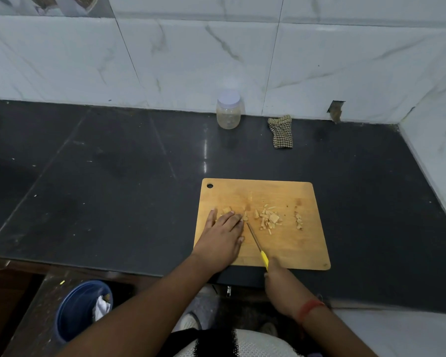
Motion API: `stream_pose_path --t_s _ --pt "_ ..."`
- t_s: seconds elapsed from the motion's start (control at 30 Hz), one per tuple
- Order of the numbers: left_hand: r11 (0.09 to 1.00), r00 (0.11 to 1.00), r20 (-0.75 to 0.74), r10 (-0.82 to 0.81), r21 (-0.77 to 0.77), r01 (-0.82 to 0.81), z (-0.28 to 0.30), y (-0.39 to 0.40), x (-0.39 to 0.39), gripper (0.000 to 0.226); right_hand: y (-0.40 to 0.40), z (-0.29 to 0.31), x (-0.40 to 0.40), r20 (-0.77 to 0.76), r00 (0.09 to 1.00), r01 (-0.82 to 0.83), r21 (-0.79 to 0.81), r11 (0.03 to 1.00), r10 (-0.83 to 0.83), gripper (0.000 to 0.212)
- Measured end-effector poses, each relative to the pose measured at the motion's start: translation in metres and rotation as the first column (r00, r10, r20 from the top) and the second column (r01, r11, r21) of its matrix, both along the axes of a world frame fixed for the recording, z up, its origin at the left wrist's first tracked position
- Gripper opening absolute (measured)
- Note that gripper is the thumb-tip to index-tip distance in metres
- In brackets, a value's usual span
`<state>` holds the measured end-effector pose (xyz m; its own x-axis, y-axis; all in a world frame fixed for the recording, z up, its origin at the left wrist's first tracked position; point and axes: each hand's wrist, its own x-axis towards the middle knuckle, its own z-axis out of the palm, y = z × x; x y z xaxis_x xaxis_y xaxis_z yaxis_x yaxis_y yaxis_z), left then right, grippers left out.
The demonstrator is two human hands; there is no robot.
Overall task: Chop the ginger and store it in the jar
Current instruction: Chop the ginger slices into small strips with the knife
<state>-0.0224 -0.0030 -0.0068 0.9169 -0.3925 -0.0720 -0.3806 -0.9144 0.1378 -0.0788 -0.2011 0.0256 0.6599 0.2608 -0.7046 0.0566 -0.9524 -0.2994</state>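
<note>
A wooden cutting board (289, 243) lies on the black counter. Chopped ginger strips (268, 219) sit in its middle, a smaller heap of ginger bits (298, 220) lies further right, and uncut ginger chunks (227, 210) lie at the left. My left hand (223, 237) lies flat on the board with straight fingers pressing on ginger under its fingertips. My right hand (274, 273) grips the yellow handle of a thin knife (254, 238), whose tip meets the ginger beside my left fingertips. A clear plastic jar (228, 110) with a white lid stands by the wall, lid on.
A checked cloth (281, 131) lies right of the jar near the marble wall. The black counter (113, 176) stretches left of the board. Below the counter's front edge stands a blue bin (80, 310) holding scraps.
</note>
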Motion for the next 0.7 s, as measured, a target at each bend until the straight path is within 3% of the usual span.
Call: stream_pose_path --t_s 0.03,0.17,0.3,0.37,0.43,0.5,0.53,0.57,0.6,0.63,0.7 --pt "1.0 1.0 -0.001 0.003 -0.011 -0.003 0.0 0.0 0.0 0.053 0.005 -0.001 -0.007 0.13 0.953 0.251 0.164 0.954 -0.273 0.027" --pt "0.999 1.0 0.012 0.005 -0.045 -0.005 -0.001 0.001 -0.001 0.052 0.012 0.002 0.001 0.246 0.937 0.205 0.182 0.962 -0.246 0.034" --pt "0.998 0.999 0.033 0.006 -0.064 -0.003 -0.003 0.001 0.0 0.051 0.029 0.003 0.018 0.246 0.928 0.26 0.108 0.959 -0.28 0.032" --pt "0.999 0.999 0.038 0.002 -0.053 0.0 -0.004 0.001 0.001 0.052 0.031 0.006 0.025 0.173 0.928 0.306 0.143 0.941 -0.329 0.031" --pt "0.999 0.999 0.037 -0.004 -0.037 0.005 -0.004 0.002 0.001 0.054 0.029 0.013 0.028 0.154 0.959 0.222 0.118 0.968 -0.239 0.035" --pt "1.0 0.999 0.039 -0.002 -0.026 0.003 -0.004 0.002 0.001 0.057 0.028 0.021 0.013 0.182 0.983 -0.019 0.051 0.999 0.01 0.049" --pt "1.0 0.999 0.041 -0.001 -0.022 0.002 -0.004 0.002 0.0 0.059 0.026 0.025 0.008 0.086 0.967 -0.231 -0.114 0.966 0.241 0.04" --pt "1.0 0.999 0.045 -0.001 -0.022 0.002 -0.003 0.002 0.0 0.06 0.014 0.026 0.002 0.135 0.927 -0.322 -0.186 0.928 0.349 0.025" --pt "1.0 0.999 0.048 -0.002 -0.023 0.003 -0.003 0.002 0.0 0.059 0.017 0.02 -0.005 0.061 0.993 -0.089 -0.15 0.985 0.099 0.018" --pt "1.0 0.999 0.048 -0.005 -0.026 0.006 -0.003 0.002 0.001 0.057 0.015 0.018 -0.009 0.049 0.992 0.116 0.027 0.993 -0.117 0.02" --pt "0.999 0.999 0.046 -0.011 -0.035 0.012 -0.003 0.003 0.001 0.054 0.006 0.017 -0.008 0.148 0.957 0.23 0.137 0.963 -0.25 0.024"
